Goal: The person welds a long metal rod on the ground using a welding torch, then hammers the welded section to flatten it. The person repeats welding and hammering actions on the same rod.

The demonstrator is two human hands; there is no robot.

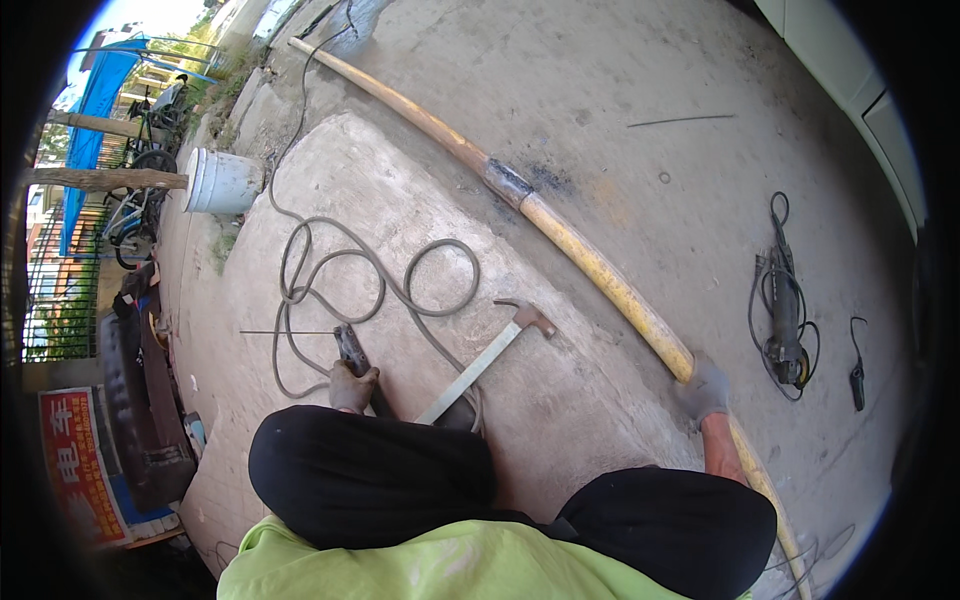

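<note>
Now left hand [352, 386] grips the electrode holder [351, 348], right hand [705, 388] clasps the yellow pipe [600, 272]

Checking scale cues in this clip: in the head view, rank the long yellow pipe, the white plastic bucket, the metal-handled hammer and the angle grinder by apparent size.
1. Long yellow pipe.
2. Metal-handled hammer.
3. White plastic bucket and angle grinder: look alike; the bucket is farther, so unranked.

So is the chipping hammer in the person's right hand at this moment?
No. The right hand grips the long yellow pipe, while the hammer lies loose on the concrete between the knees.
</note>
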